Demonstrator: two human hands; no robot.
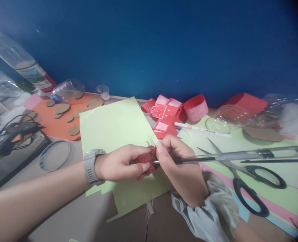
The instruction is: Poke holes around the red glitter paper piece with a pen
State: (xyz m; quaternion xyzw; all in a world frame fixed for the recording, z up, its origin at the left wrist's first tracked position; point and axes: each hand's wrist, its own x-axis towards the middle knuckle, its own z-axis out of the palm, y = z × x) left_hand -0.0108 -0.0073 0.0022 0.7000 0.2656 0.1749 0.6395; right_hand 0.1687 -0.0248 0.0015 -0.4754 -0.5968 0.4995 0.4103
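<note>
Cardboard discs point(62, 108), already cut, laid near desk's point(60, 205) back edge; red piece point(146, 160), pinched by left hand point(121, 164); pen point(226, 156), pinched by right hand point(181, 168), tip at piece; work seemingly unfinished.

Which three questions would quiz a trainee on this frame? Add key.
1. What lies on the orange sheet? A) Batteries B) Cardboard pieces C) Keys
2. True or false: the scissors have their blades fully closed.
3. Fill in: the left hand holds the red textured piece; the pen is in the ____ hand.

Key: 1. B. 2. False; the blade tips stand apart. 3. Right.
</note>
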